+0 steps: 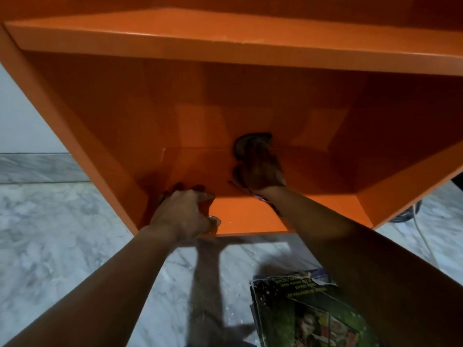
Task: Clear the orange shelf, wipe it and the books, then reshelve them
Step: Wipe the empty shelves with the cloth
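Fingers (200, 194) of the left hand (180, 214) lie spread and lightly bent on the bottom board of the orange shelf (250, 46), at the front left of its lower compartment, thumb at the front lip. They hold nothing, and I judge the hand serves as a prop while the body leans in. The right hand (260, 171) reaches deep into the same compartment, close to the back wall, and bears down on a cloth (260, 198), a patterned strip of which trails out under the wrist. In that shadow I cannot tell whether those fingers curl round it or press flat. The compartment holds no books, so wiping seems under way. The books (308, 314) sit stacked on the marble floor (62, 234) just in front of the shelf, toward its right end, probably parked within reach for wiping and reshelving. A cable (423, 236) lies beside the shelf's right end.
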The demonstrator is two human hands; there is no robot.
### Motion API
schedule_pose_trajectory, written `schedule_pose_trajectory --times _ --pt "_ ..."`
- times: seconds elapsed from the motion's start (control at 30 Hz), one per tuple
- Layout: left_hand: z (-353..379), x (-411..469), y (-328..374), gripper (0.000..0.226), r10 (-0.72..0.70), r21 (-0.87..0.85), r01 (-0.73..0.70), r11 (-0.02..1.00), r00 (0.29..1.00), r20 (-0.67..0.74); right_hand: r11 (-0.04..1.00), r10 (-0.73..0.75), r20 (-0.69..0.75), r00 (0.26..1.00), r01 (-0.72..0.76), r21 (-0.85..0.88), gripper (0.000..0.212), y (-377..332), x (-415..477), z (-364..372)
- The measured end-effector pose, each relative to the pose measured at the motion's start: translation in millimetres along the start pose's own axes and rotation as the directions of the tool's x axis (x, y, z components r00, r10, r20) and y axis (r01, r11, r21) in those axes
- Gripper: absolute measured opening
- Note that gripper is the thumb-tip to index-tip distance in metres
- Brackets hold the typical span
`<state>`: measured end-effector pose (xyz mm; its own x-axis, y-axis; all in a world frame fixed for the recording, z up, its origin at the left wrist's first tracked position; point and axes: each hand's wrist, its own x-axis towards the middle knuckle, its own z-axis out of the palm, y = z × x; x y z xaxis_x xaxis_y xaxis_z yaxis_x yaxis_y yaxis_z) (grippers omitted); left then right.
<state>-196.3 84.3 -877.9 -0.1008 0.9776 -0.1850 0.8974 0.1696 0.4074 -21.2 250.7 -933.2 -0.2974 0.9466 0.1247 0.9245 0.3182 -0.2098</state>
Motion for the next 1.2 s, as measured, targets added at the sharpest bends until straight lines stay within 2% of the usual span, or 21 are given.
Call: schedule_pose_trajectory --times 0.1,0.13,0.23,0.33,0.43,0.53,0.67,0.73,0.77,0.83,0.9,0.97,1.0,1.1,1.17,1.2 --pt "1.8 -0.3 -3.1 0.063 0.015 -0.020 -0.016 1.000 1.000 -0.017 0.997 -0.064 -0.026 0.998 0.065 0.030 0.091 -43.4 -2.5 2.5" --pt "1.0 -1.1 -3.2 0.063 0.014 -0.019 -0.014 1.000 1.000 -0.013 0.995 -0.091 -0.040 0.995 0.093 0.037 0.090 -56.0 -4.4 2.5" --pt "-1.1 -2.3 -11.5 0.061 0.018 -0.028 -0.018 0.999 1.000 0.002 0.977 -0.204 0.040 0.978 0.201 0.070 0.077 -78.0 -3.0 8.4" --pt "-6.2 -10.1 -20.1 0.055 0.009 0.015 -0.009 1.000 1.000 0.006 0.924 -0.381 0.092 0.920 0.381 0.023 0.071 -102.2 -9.8 11.6" --pt "-7.5 -25.8 -23.8 0.042 0.017 0.121 -0.009 0.993 0.998 -0.061 0.877 -0.475 0.165 0.864 0.480 0.014 0.068 -111.6 -23.7 10.5" --pt "-4.6 -43.6 -21.0 0.043 0.049 0.138 -0.041 0.990 0.997 -0.057 0.819 -0.566 0.186 0.803 0.574 0.013 0.061 -101.6 -49.4 3.6" --pt "-7.0 -64.4 -22.2 0.041 0.086 0.046 -0.084 0.995 0.995 -0.056 0.838 -0.542 0.217 0.812 0.503 0.210 0.054 -80.3 -97.8 -15.4" --pt "-7.8 -72.1 -25.7 0.043 0.135 0.011 -0.134 0.991 0.989 -0.057 0.835 -0.540 0.204 0.817 0.487 0.257 0.050 -71.3 -125.0 -20.2" --pt "-9.5 -77.4 -28.0 0.037 0.124 0.017 -0.124 0.992 0.991 -0.051 0.822 -0.555 0.184 0.811 0.499 0.275 0.048 -69.3 -138.0 -20.6" --pt "-13.9 -86.2 -33.0 0.021 0.012 0.018 -0.011 1.000 0.999 -0.043 0.778 -0.600 0.141 0.788 0.533 0.332 0.048 -69.1 -154.9 -19.0" --pt "-19.0 -95.8 -38.1 0.020 -0.136 -0.010 0.136 0.991 0.987 -0.086 0.707 -0.681 0.111 0.724 0.610 0.358 0.051 -72.1 -161.3 -16.8" --pt "-23.4 -104.0 -44.3 0.027 -0.294 -0.005 0.298 0.955 0.941 -0.165 0.644 -0.749 0.073 0.659 0.697 0.313 0.055 -78.4 -161.2 -17.3" --pt "-25.8 -106.3 -47.3 0.031 -0.365 -0.006 0.371 0.929 0.911 -0.194 0.633 -0.757 0.042 0.652 0.716 0.296 0.054 -83.6 -159.6 -20.9" --pt "-32.9 -107.0 -55.0 0.040 -0.499 -0.031 0.506 0.862 0.836 -0.227 0.624 -0.697 -0.179 0.695 0.710 0.326 0.045 -101.6 -144.7 -37.7" --pt "-32.1 -99.3 -60.7 0.043 -0.514 -0.046 0.519 0.853 0.822 -0.244 0.662 -0.539 -0.320 0.779 0.627 0.410 0.036 -111.5 -125.8 -49.7" --pt "-30.8 -95.0 -61.4 0.042 -0.505 -0.066 0.506 0.860 0.827 -0.246 0.702 -0.428 -0.342 0.836 0.547 0.457 0.031 -114.9 -113.3 -52.8"
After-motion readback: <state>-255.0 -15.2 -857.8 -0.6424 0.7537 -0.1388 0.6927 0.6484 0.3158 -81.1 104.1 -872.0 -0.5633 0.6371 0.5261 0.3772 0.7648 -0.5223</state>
